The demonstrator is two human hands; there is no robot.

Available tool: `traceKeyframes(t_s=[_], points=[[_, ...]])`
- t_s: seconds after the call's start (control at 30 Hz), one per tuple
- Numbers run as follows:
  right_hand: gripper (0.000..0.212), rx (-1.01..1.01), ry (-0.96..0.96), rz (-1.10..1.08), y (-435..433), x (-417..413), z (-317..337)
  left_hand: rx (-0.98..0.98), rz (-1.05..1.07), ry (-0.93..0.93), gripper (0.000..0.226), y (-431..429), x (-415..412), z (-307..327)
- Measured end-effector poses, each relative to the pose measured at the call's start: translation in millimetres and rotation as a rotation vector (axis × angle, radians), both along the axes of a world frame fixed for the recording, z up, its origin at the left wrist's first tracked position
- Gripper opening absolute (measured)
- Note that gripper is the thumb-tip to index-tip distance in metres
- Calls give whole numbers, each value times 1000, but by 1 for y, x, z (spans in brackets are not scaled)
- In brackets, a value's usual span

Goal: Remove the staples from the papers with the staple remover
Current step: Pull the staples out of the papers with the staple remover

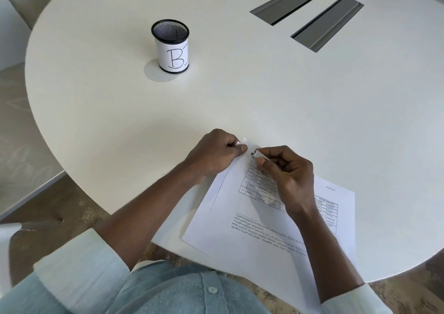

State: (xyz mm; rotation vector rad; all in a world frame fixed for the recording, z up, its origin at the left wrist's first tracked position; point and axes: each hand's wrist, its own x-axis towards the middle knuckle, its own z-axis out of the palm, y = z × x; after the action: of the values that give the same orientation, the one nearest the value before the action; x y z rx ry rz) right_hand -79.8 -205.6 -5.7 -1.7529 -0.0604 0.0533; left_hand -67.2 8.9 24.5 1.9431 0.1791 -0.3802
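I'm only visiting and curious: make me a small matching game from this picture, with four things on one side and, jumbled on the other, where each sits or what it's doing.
Things:
1. left hand
2. right hand
3. mesh cup
4. papers

States:
a. stands alone further out on the table, labelled with a B
b. holds the staple remover
c. lie at the near table edge
d. pinches a far corner of the papers

Pairs: 1-d, 2-b, 3-a, 4-c
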Motion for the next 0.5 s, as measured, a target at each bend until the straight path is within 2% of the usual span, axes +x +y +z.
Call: traceKeyframes(t_s=[0.1,0.27,0.5], points=[[12,-55,-87,72,-1,11,2,-4,-29,-13,42,1,1,-2],[18,-48,-174,131,-2,25,-1,-5,-57,-40,45,4,3,-6],[22,29,-121,155,-4,26,-6,-1,42,-123,47,1,-1,-18]])
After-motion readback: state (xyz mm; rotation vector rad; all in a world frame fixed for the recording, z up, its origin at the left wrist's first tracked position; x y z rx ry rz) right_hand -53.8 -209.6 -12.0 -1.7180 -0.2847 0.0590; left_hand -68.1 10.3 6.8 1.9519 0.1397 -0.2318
